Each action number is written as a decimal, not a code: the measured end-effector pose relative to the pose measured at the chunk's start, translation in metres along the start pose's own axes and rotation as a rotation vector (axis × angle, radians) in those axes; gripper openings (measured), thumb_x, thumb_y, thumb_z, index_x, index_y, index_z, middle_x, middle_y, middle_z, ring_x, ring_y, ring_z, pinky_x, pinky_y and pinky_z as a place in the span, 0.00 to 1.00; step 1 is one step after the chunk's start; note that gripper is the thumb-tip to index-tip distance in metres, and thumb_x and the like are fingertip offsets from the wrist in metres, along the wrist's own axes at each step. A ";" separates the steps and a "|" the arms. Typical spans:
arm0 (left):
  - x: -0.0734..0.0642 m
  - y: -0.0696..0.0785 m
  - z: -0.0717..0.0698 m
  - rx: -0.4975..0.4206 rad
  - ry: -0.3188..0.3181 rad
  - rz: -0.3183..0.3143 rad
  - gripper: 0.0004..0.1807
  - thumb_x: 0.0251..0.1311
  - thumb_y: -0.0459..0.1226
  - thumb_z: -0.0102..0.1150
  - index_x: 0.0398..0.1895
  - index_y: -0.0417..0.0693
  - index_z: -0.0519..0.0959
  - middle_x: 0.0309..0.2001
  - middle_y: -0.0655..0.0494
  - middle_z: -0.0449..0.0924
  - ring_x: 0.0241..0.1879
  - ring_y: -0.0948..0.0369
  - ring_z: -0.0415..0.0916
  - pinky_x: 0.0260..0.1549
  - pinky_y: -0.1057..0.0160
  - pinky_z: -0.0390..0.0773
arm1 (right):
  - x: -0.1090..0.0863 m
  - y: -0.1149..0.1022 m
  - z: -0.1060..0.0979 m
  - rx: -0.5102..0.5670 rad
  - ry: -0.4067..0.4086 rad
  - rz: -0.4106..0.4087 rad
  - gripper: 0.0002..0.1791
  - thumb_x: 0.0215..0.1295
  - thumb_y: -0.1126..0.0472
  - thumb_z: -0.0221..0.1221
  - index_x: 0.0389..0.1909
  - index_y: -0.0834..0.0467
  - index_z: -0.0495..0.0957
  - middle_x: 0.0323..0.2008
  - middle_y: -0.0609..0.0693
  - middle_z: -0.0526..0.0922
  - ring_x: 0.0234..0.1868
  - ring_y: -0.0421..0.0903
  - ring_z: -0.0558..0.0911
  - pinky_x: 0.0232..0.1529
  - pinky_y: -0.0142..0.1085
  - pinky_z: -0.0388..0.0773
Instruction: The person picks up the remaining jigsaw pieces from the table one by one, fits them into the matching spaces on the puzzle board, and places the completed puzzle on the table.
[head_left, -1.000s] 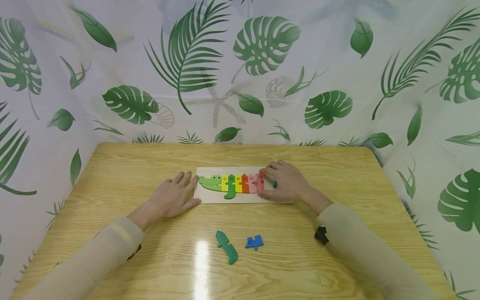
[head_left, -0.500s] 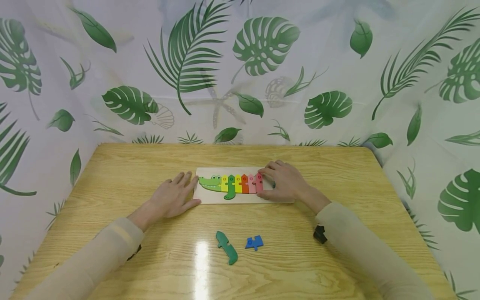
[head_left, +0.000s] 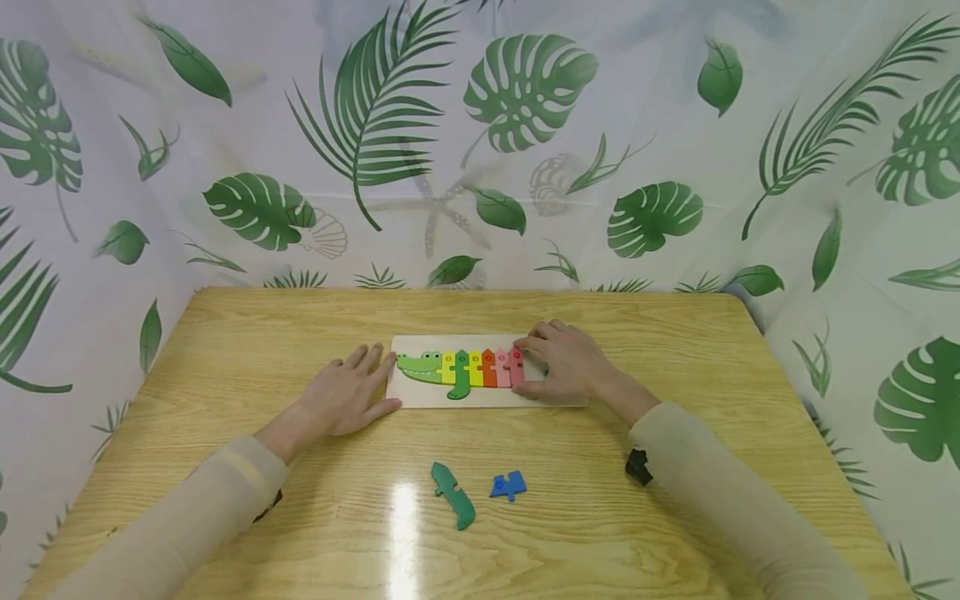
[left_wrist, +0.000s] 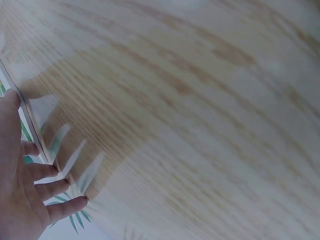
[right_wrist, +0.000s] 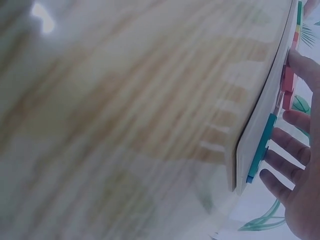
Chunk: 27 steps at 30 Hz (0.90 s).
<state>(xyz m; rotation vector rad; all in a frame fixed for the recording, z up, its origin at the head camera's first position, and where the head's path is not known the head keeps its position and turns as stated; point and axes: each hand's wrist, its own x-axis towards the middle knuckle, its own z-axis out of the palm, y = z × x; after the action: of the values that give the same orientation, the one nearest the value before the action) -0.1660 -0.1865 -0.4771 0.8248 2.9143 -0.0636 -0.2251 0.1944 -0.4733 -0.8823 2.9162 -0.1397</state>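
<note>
A white puzzle board (head_left: 427,398) carries a crocodile of coloured pieces, its green head (head_left: 420,367) at the left. My right hand (head_left: 573,362) pinches a dark pink puzzle piece (head_left: 517,367) between thumb and index finger, right against the light pink piece (head_left: 503,367). Under that hand's other fingers lies a teal piece (right_wrist: 262,148) on the board's right end, mostly hidden in the head view. My left hand (head_left: 348,392) rests at the board's left edge, fingers spread, its thumb and fingertip touching the border.
On the wooden table (head_left: 300,517), nearer to me than the board, lie a dark green leg piece (head_left: 453,496) and a blue piece (head_left: 509,485). A leaf-print cloth (head_left: 420,200) stands behind the table and along both sides.
The dark pink piece has shifted slightly left, up against the light pink one, and now sits straighter. My right hand moved left with it; my left hand stayed still.
</note>
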 end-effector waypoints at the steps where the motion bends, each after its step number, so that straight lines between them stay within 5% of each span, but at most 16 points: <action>1: 0.000 0.000 0.000 0.000 0.000 -0.001 0.43 0.79 0.62 0.44 0.83 0.41 0.58 0.80 0.33 0.61 0.78 0.36 0.64 0.65 0.36 0.78 | 0.000 0.000 0.000 0.002 -0.002 0.003 0.41 0.62 0.28 0.65 0.70 0.48 0.79 0.61 0.53 0.80 0.62 0.55 0.77 0.66 0.55 0.76; 27: 0.000 0.000 -0.001 0.007 -0.002 0.000 0.43 0.79 0.62 0.44 0.83 0.42 0.59 0.80 0.33 0.61 0.78 0.37 0.64 0.65 0.36 0.78 | 0.007 0.006 -0.002 -0.003 -0.041 -0.045 0.43 0.60 0.25 0.65 0.69 0.47 0.80 0.58 0.52 0.78 0.55 0.52 0.75 0.59 0.50 0.77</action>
<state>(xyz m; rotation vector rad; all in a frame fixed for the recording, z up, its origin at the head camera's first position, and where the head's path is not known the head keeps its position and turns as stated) -0.1656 -0.1863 -0.4763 0.8253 2.9138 -0.0739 -0.2340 0.1956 -0.4727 -0.9408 2.8602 -0.1184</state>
